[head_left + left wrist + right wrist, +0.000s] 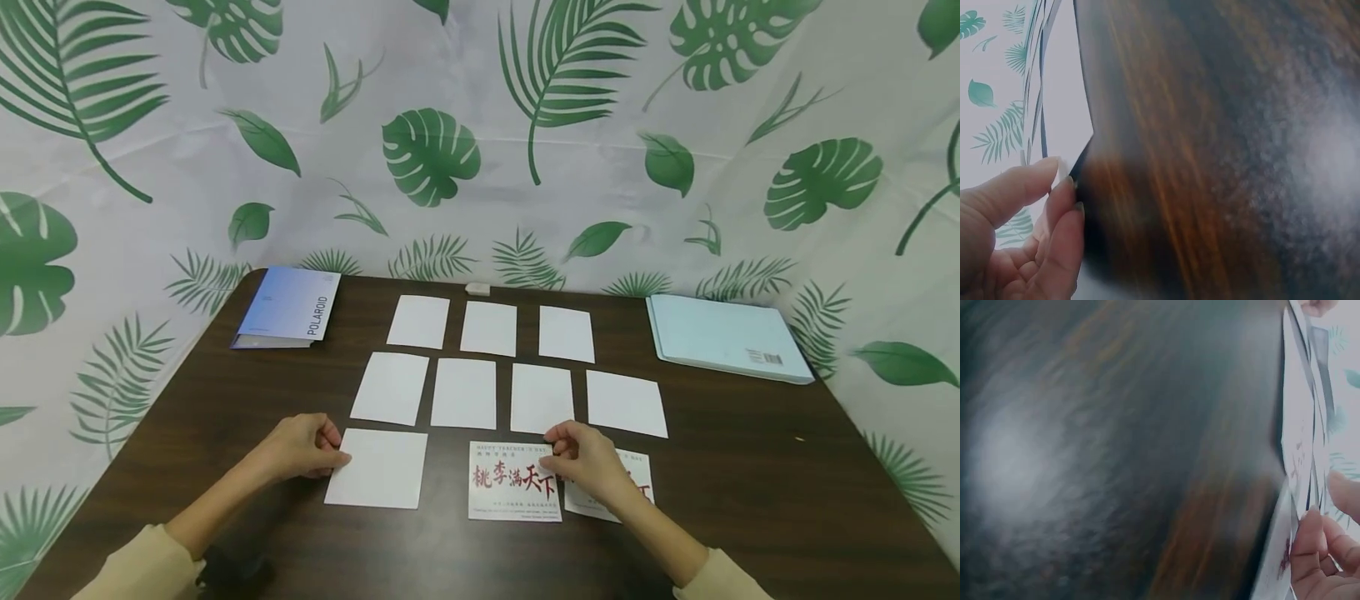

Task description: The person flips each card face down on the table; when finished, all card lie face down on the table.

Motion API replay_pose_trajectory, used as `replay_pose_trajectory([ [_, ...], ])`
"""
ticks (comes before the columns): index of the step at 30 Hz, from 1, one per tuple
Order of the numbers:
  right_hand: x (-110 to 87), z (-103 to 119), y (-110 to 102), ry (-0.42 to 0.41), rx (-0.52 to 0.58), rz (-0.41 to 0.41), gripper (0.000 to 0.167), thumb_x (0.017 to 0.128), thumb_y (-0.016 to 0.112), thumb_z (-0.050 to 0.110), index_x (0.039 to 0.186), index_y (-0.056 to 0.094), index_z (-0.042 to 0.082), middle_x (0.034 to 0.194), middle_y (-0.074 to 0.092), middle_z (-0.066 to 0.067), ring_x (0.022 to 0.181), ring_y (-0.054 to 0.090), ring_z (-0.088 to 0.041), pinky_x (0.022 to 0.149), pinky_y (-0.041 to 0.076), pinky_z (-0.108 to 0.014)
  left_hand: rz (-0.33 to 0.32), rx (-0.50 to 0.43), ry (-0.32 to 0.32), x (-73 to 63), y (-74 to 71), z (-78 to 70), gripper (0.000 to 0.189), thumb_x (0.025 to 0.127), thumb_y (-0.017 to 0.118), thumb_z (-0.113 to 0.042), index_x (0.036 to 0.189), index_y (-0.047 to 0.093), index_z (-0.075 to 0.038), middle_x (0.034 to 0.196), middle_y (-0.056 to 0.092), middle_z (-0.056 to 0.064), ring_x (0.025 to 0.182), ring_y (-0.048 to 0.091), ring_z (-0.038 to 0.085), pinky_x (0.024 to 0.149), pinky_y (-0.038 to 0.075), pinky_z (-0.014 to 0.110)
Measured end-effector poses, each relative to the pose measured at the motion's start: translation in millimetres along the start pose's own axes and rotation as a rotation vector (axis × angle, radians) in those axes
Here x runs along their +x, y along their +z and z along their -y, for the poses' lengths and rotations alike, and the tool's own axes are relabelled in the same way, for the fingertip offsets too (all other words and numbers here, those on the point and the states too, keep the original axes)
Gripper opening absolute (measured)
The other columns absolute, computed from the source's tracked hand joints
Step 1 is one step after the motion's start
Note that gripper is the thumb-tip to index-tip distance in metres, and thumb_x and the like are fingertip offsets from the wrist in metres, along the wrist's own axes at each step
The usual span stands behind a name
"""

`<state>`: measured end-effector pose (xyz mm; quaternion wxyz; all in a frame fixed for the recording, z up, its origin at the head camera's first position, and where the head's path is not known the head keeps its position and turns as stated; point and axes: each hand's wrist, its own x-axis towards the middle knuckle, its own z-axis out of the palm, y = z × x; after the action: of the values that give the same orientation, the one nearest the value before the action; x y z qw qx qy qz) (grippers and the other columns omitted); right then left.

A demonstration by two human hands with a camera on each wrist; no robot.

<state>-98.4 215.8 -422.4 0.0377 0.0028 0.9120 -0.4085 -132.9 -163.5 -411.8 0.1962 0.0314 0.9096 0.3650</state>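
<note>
At the left of the front row, my left hand (303, 447) pinches the left edge of a blank white card (382, 471). In the left wrist view, the thumb and fingers (1060, 219) of that hand meet at the edge of the white card (1063, 81). My right hand (588, 462) pinches the right edge of a white card printed with red Chinese characters (513, 492). Beneath the right hand lies a second printed card (637, 471), partly covered by the hand. In the right wrist view the fingers (1307, 544) are at the cards' edges, seen nearly side-on.
Two rows of blank white cards, among them one card (465, 393) in the nearer row and one (489, 328) in the farther, lie beyond the hands. A blue album (292, 304) is back left, a pale blue album (720, 333) back right. A small white object (477, 289) sits at the rear edge.
</note>
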Motion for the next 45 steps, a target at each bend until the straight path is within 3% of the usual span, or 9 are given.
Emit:
replay_pose_trajectory([
  [4, 0.1, -3, -1, -0.066, -0.087, 0.033, 0.033, 0.068, 0.081, 0.002, 0.096, 0.063, 0.002, 0.078, 0.051, -0.002, 0.067, 0.046, -0.012, 0.055, 0.041, -0.02, -0.027, -0.023, 0.008, 0.4, -0.9, -0.4, 0.029, 0.074, 0.079, -0.015, 0.087, 0.058, 0.001, 0.068, 0.056, 0.005, 0.056, 0.058, 0.012, 0.053, 0.056, 0.027],
  [9, 1.9, -3, -2, -0.131, -0.19, 0.055, 0.035, 0.065, 0.083, 0.002, 0.091, 0.059, 0.005, 0.077, 0.049, -0.001, 0.067, 0.043, -0.012, 0.055, 0.039, -0.021, -0.078, -0.067, 0.119, 4.1, 2.8, -13.3, 0.026, 0.079, 0.075, -0.015, 0.09, 0.059, 0.001, 0.069, 0.057, 0.004, 0.058, 0.059, 0.012, 0.054, 0.056, 0.025],
  [14, 3.0, -2, -2, -0.118, -0.197, 0.083, 0.036, 0.066, 0.082, 0.003, 0.085, 0.053, 0.009, 0.074, 0.047, 0.0, 0.067, 0.043, -0.012, 0.053, 0.037, -0.022, 0.012, -0.141, 0.259, 11.4, 21.0, -41.0, 0.023, 0.081, 0.073, -0.012, 0.093, 0.06, 0.002, 0.071, 0.06, 0.004, 0.06, 0.06, 0.013, 0.054, 0.055, 0.024],
  [19, 0.9, -4, 0, -0.129, -0.177, 0.121, 0.036, 0.07, 0.08, 0.004, 0.085, 0.047, 0.01, 0.068, 0.047, 0.002, 0.062, 0.043, -0.011, 0.05, 0.035, -0.021, 0.116, -0.213, 0.326, 22.0, 48.3, -65.6, 0.024, 0.08, 0.072, -0.009, 0.097, 0.06, 0.004, 0.077, 0.061, 0.005, 0.064, 0.061, 0.012, 0.056, 0.055, 0.024],
  [24, -0.5, -6, 1, -0.18, -0.178, 0.125, 0.036, 0.073, 0.078, 0.005, 0.086, 0.045, 0.012, 0.064, 0.047, 0.006, 0.057, 0.044, -0.008, 0.048, 0.036, -0.019, 0.129, -0.241, 0.341, 33.8, 71.7, -80.7, 0.026, 0.078, 0.073, -0.005, 0.099, 0.061, 0.005, 0.082, 0.064, 0.008, 0.066, 0.063, 0.013, 0.057, 0.056, 0.025],
  [29, 0.9, -8, 2, -0.25, -0.148, 0.1, 0.037, 0.073, 0.078, 0.004, 0.088, 0.045, 0.012, 0.066, 0.047, 0.006, 0.058, 0.043, -0.005, 0.049, 0.037, -0.018, 0.109, -0.229, 0.376, 39.7, 85.7, -87.7, 0.016, 0.08, 0.071, -0.005, 0.091, 0.062, 0.001, 0.075, 0.064, 0.004, 0.062, 0.06, 0.009, 0.054, 0.054, 0.021],
  [32, 1.3, -9, 3, -0.263, -0.138, 0.084, 0.037, 0.072, 0.078, 0.003, 0.088, 0.046, 0.012, 0.066, 0.047, 0.006, 0.058, 0.043, -0.004, 0.049, 0.037, -0.018, 0.095, -0.249, 0.389, 39.9, 89.4, -89.5, 0.012, 0.081, 0.071, -0.004, 0.087, 0.061, 0.0, 0.07, 0.062, 0.001, 0.059, 0.059, 0.008, 0.052, 0.053, 0.02],
  [42, 0.4, -9, 5, -0.242, -0.11, 0.057, 0.035, 0.072, 0.079, 0.004, 0.089, 0.049, 0.011, 0.068, 0.049, 0.005, 0.058, 0.042, -0.004, 0.049, 0.038, -0.018, 0.109, -0.341, 0.331, 39.6, 91.8, -91.4, 0.015, 0.079, 0.071, -0.003, 0.084, 0.058, 0.0, 0.069, 0.058, 0.002, 0.057, 0.059, 0.009, 0.053, 0.055, 0.024],
  [45, -1.1, -6, 7, -0.227, -0.105, 0.005, 0.034, 0.071, 0.079, 0.003, 0.092, 0.052, 0.01, 0.071, 0.049, 0.005, 0.058, 0.042, -0.004, 0.049, 0.038, -0.018, 0.115, -0.364, 0.308, 39.0, 88.5, -92.3, 0.014, 0.079, 0.071, -0.003, 0.084, 0.058, 0.0, 0.069, 0.059, 0.004, 0.057, 0.06, 0.009, 0.054, 0.056, 0.026],
])
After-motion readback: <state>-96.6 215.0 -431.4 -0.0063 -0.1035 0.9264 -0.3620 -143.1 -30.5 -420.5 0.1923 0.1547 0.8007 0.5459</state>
